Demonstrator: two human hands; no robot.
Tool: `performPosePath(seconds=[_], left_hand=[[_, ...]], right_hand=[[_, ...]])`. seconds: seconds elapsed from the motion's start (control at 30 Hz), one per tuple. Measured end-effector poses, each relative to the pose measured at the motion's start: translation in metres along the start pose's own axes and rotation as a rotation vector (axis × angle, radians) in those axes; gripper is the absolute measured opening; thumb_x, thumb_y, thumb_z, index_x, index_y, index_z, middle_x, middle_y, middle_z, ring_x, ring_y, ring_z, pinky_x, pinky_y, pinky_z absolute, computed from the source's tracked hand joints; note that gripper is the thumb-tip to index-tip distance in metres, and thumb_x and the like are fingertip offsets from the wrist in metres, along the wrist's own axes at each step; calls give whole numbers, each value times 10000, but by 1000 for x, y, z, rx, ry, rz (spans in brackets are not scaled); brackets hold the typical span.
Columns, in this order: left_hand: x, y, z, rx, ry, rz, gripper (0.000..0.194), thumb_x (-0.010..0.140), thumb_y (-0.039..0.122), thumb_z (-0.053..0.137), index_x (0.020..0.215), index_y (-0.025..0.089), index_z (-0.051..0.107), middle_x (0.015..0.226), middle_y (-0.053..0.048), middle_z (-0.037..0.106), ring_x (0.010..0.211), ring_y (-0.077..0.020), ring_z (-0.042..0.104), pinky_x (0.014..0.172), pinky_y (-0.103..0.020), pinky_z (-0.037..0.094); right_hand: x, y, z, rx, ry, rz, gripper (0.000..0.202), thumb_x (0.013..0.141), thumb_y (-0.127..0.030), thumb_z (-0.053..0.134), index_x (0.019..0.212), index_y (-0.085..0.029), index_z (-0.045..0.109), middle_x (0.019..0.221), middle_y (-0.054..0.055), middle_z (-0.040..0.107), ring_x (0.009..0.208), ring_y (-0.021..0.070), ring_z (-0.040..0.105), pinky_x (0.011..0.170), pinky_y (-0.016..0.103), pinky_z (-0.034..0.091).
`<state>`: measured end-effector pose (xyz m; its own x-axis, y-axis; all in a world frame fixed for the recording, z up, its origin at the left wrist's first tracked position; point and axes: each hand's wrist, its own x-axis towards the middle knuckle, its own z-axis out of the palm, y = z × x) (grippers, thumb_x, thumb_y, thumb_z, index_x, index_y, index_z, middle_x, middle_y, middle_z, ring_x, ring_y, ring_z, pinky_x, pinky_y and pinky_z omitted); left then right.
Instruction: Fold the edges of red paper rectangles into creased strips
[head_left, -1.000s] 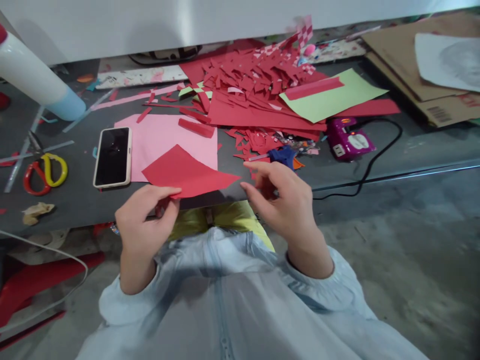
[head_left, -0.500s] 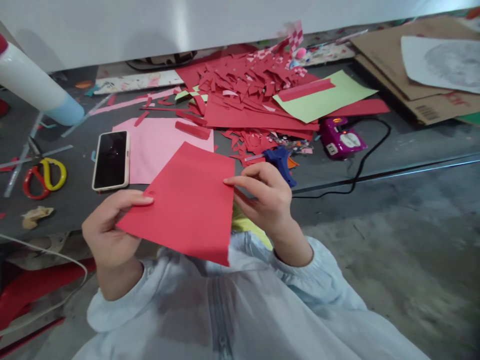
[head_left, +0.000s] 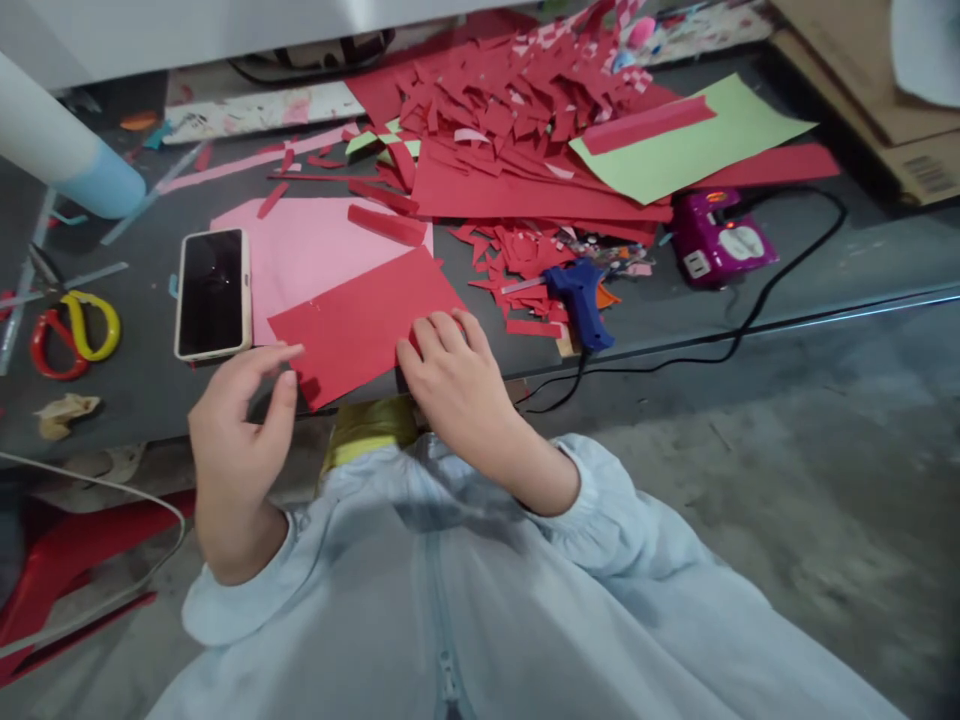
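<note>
A red sheet of paper (head_left: 360, 318) lies on the dark table near its front edge, partly over a pink sheet (head_left: 300, 245). My right hand (head_left: 454, 385) rests on the red sheet's right part, palm down, fingers side by side, gripping nothing. At the sheet's left corner is my left hand (head_left: 244, 430), thumb and forefinger apart, with nothing held between them. A phone (head_left: 214, 293) with a dark screen lies just beyond my left hand. Red paper strips (head_left: 386, 225) lie on the pink sheet.
Scissors (head_left: 75, 335) lie at the left, below a white-and-blue bottle (head_left: 90, 170). A blue glue gun (head_left: 583, 300) with a cord lies right of my right hand. Behind are red scraps (head_left: 495, 95), a green sheet (head_left: 690, 150), a purple device (head_left: 720, 240) and cardboard (head_left: 862, 90).
The red sheet was held up in both hands and now lies on the table. My left hand has let go of it. My right hand has moved left onto the sheet. The view has shifted slightly.
</note>
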<state>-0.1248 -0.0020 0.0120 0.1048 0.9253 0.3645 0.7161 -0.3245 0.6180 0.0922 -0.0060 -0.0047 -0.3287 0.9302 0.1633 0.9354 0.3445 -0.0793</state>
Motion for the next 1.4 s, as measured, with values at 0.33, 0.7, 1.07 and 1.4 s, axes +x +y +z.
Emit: performPosePath(seconds=[0.33, 0.7, 1.07, 1.4], left_hand=[[5, 37, 33, -7, -290, 345, 462, 1001, 278, 429, 1460, 232, 450, 1487, -70, 538, 1429, -236, 431, 1178, -440, 365], [-2, 35, 35, -21, -425, 341, 348, 993, 264, 411, 1226, 214, 664, 1232, -49, 726, 1158, -208, 659, 1128, -445, 383], [-13, -18, 24, 278, -264, 152, 476, 901, 541, 601, 1263, 235, 631, 1273, -104, 671, 1226, -304, 576, 1059, -454, 411], [-15, -22, 26, 324, -267, 212, 489, 926, 547, 555, 1261, 200, 635, 1214, -113, 687, 1133, -295, 617, 988, -439, 449]], right_hand=[[-9, -17, -1, 169, 11, -383, 337, 959, -126, 441, 1200, -84, 672, 1280, 152, 676, 1320, 296, 515, 1166, 545, 379], [-21, -17, 2, 181, 21, -499, 333, 954, -113, 427, 1172, -75, 676, 1199, 146, 712, 1188, 270, 604, 1077, 425, 431], [3, 21, -13, 129, -197, -169, 266, 952, -133, 455, 1138, -113, 643, 1150, 158, 664, 1055, 279, 568, 901, 392, 434], [-2, 25, 2, 183, -137, -125, 357, 944, -300, 564, 1238, -103, 609, 1320, 184, 611, 1169, 299, 555, 964, 420, 440]])
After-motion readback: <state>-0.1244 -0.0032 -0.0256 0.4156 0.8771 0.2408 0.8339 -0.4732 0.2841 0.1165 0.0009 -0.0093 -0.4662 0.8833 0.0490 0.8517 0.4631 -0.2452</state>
